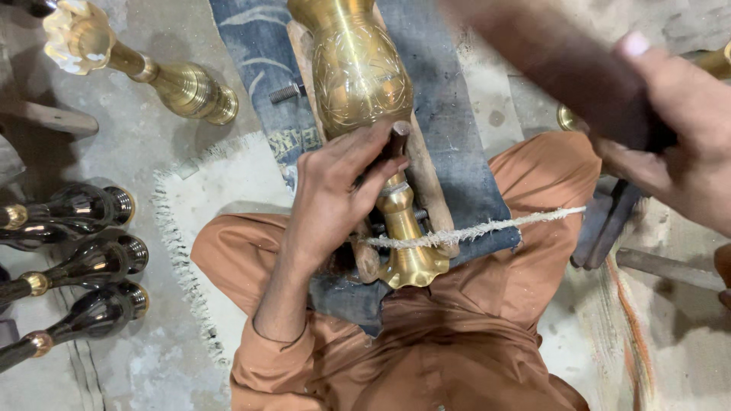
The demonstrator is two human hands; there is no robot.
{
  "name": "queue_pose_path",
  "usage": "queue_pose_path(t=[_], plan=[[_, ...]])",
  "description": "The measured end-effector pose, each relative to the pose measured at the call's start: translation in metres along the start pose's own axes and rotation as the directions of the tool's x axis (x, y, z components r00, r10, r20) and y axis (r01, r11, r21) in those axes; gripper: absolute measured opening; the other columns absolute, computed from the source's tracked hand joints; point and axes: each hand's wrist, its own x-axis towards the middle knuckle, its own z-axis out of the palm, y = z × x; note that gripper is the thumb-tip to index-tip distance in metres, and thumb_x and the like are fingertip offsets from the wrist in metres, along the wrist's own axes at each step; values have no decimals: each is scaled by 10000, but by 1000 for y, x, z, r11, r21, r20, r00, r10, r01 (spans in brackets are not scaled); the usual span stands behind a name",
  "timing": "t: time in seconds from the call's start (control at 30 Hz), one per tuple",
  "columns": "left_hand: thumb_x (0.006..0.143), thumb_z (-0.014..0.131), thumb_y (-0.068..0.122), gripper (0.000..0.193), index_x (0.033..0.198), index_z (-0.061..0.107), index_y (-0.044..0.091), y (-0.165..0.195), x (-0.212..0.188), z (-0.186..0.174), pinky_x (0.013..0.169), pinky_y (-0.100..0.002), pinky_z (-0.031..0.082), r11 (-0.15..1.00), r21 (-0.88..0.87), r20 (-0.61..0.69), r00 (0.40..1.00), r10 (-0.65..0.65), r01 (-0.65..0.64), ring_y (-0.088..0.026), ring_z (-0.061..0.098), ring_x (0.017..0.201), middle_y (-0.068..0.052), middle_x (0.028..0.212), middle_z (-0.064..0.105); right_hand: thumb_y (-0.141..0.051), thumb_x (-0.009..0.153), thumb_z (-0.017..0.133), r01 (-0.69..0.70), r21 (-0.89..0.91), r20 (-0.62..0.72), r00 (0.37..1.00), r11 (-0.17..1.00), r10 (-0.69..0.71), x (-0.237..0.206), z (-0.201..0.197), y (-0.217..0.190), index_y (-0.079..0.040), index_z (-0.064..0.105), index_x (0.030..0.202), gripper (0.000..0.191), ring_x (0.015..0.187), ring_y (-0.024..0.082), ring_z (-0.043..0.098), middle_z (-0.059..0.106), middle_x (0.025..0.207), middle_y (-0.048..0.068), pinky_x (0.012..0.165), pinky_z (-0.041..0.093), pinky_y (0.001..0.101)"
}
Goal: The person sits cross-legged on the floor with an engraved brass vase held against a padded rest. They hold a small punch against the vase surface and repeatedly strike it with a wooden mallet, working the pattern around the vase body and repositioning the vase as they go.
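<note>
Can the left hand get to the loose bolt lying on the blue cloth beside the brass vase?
Probably yes. The bolt lies uncovered on the cloth, just up-left of the left hand, with nothing between them. But that hand is pressing a dark tool against the vase, so it would need to let go.

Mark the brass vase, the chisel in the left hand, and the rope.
brass vase (358, 76), head view, on the engraved belly.
chisel (397, 141), head view, on its dark top end above the fingers.
left hand (335, 190), head view, back of the hand.
rope (487, 227), head view, frayed stretch right of the vase's foot.
</note>
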Motion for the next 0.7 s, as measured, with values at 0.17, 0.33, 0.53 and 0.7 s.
queue_pose_path(t=[0.17,0.33,0.53,0.7], plan=[[920,802,116,403,1279,671,-12,1,-6,2,873,-380,605,1000,7,-24,1000,-7,7,-307,760,1029,-163,1147,748,-16,803,853,118,-111,-2,993,987,-119,-9,1,19,5,514,1505,779,751,293,607,630,954,183,641,492,393],[950,792,74,278,1203,701,7,4,-9,14,792,-328,627,988,-105,-150,980,-131,116,-194,781,898,-115,1039,785,-28,756,884,98,-189,62,994,977,-88,-26,5,36,-6,610,1447,744,756,288,610,634,944,193,622,497,384],[964,776,30,298,1232,667,-44,8,-13,20,726,-280,639,957,-216,-201,951,-236,192,-143,779,875,-134,1018,764,34,740,890,130,-320,99,990,938,-103,-16,-8,34,10,628,1422,730,751,304,618,651,940,208,648,505,397],[972,774,24,320,1264,662,-43,8,-14,21,718,-276,640,965,-190,-210,953,-220,181,-145,780,868,-128,1012,758,44,770,880,142,-260,63,990,955,-130,-7,-6,29,0,599,1456,743,750,297,623,646,931,198,660,503,395]])
